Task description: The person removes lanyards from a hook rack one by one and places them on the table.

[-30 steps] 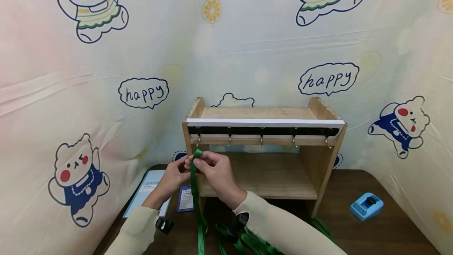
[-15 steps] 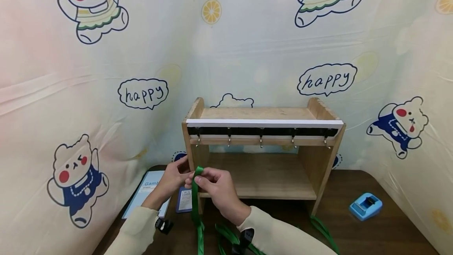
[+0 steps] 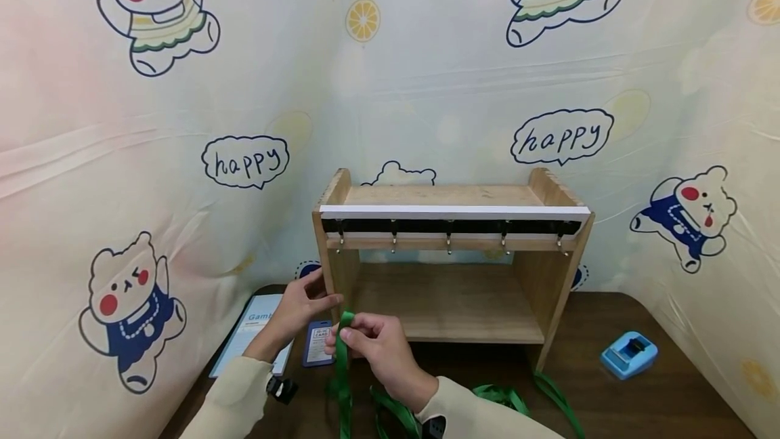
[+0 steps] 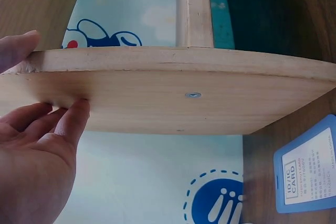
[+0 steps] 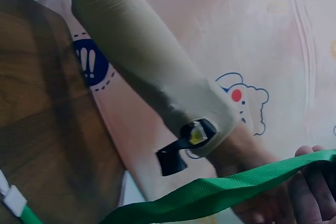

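Note:
My left hand point(image 3: 296, 310) grips the left side panel of a small wooden shelf point(image 3: 451, 297). In the left wrist view the thumb is on one side of the panel point(image 4: 157, 87) and the fingertips press its outer face. My right hand point(image 3: 384, 351) pinches a green lanyard point(image 3: 343, 385) between thumb and fingers in front of the shelf's lower left. The strap hangs down towards the table, its lower end out of the head view. In the right wrist view the lanyard point(image 5: 210, 198) runs across in front of the left forearm.
Several metal hooks point(image 3: 449, 239) hang along the shelf's front rail. Left of the shelf lie a blue ID card holder point(image 3: 318, 344) and a light blue booklet point(image 3: 256, 320). More green straps point(image 3: 557, 402) lie below it. A blue tape dispenser point(image 3: 630, 355) stands at right.
My right hand has lowered the lanyard from just under the leftmost hook to near the shelf's bottom board. My left hand stays at the side panel; the two hands have moved apart.

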Demonstrator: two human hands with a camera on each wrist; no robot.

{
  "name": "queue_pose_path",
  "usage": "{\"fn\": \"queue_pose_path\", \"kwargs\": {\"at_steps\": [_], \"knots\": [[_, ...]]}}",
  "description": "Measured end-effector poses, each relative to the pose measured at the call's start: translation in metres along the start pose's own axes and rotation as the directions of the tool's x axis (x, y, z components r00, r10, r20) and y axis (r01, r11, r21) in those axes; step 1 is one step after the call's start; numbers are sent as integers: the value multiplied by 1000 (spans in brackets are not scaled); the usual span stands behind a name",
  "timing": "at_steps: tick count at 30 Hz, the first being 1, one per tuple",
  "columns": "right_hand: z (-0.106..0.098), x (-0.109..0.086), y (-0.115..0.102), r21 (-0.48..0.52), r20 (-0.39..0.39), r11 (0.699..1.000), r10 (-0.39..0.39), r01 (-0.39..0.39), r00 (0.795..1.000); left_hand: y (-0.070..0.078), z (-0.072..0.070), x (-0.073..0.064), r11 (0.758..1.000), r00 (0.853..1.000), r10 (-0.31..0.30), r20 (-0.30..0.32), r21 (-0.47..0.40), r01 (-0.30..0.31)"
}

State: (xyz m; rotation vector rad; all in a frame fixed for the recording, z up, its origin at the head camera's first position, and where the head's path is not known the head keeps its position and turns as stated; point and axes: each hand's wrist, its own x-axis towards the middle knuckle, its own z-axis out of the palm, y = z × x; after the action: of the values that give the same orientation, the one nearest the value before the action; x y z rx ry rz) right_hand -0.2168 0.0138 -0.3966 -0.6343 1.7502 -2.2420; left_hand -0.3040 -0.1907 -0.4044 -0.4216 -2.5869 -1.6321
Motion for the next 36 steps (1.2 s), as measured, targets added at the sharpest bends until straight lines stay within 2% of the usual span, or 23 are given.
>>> {"fn": "queue_pose_path", "kwargs": {"at_steps": [17, 24, 30, 36], "knots": [[-3, -21, 41, 91, 77, 991, 87, -94, 993, -2, 3, -3, 999, 999, 37, -18, 27, -36], [-3, -30, 67, 132, 110, 981, 125, -140, 986, -4, 2, -6, 1000, 1000, 24, -20, 14, -24], [-5, -34, 85, 123, 73, 971, 199, -207, 977, -2, 2, -6, 1000, 1000, 19, -19, -1, -19], [-7, -32, 97, 6, -9, 970, 241, -241, 970, 0, 1, -3, 1000, 1000, 17, -12, 8, -17]]}}
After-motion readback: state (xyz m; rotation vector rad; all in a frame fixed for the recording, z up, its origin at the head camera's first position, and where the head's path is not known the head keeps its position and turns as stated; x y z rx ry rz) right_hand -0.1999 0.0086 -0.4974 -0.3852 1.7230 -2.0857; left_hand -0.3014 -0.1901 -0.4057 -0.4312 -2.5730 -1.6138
